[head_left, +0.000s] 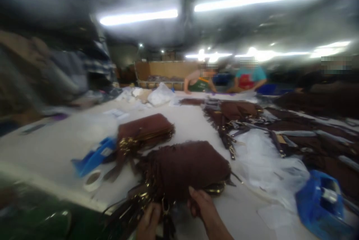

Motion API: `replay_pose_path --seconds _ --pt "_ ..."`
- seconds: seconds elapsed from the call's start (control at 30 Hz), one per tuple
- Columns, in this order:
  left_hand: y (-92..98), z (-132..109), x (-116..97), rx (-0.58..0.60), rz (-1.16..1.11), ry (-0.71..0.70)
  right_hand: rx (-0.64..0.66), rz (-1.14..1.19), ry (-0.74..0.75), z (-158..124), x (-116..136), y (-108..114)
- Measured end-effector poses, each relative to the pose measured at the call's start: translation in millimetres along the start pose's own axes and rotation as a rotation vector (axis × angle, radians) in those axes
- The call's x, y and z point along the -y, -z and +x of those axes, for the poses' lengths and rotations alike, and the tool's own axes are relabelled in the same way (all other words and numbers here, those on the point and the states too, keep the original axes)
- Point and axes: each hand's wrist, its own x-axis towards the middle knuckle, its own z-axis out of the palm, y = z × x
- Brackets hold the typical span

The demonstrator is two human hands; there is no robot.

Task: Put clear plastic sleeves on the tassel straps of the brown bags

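Note:
A stack of dark brown fringed leather pieces [190,165] with gold zips and metal clips lies on the white table in front of me. My left hand [150,217] is closed at the near left edge, around straps with gold hardware. At the near edge, right of centre, my right hand [200,204] pinches the brown leather between thumb and fingers. Just beyond, to the left, sits a second brown stack [146,129] with a cluster of gold clips. The picture is blurred by motion.
A blue tape dispenser [97,156] and a white tape roll [93,180] lie on the left. Another blue dispenser [319,202] stands at right, near clear plastic [266,157] and more brown pieces [322,146]. Two people [200,83] work across the table [185,120].

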Motion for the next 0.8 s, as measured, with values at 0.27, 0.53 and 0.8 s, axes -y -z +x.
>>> replay_pose_path --seconds 0.27,0.53,0.8 --pt "-15.6 -18 -12 0.258 -0.463 0.219 0.047 0.009 -0.017 -10 8 3" --pt "-11.8 0 12 0.252 -0.597 0.228 0.033 0.001 -0.013 -11 10 2" --pt "-4.0 2 1 0.212 -0.32 0.113 -0.01 0.045 0.018 -8 15 -6"
